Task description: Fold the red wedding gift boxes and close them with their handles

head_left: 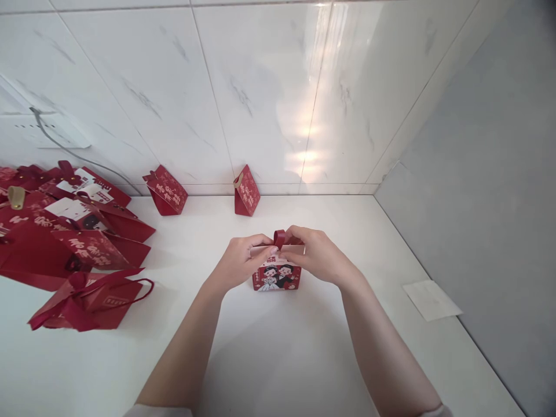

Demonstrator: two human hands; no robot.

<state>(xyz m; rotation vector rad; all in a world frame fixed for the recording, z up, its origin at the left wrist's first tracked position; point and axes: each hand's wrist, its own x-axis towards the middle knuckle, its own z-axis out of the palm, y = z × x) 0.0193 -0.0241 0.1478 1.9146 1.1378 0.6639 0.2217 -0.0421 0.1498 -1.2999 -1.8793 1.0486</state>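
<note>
A small red and white gift box (277, 278) with a cartoon bride and groom on its front stands upright on the white table. A dark red ribbon loop (279, 238) rises from the middle of its top. My left hand (243, 258) pinches the box's top edge left of the loop, thumb in front and fingers behind. From the other side, my right hand (319, 255) grips the same top edge close to the ribbon, its thumb also in front. Both hands' fingertips nearly meet at the loop. The back of the box is hidden.
Several red gift boxes and bags (99, 249) crowd the left side, with a ribboned red bag (102, 304) in front. Two small red boxes, one left (166, 191) and one right (247, 191), stand near the tiled wall. A white paper (431, 300) lies at the right edge.
</note>
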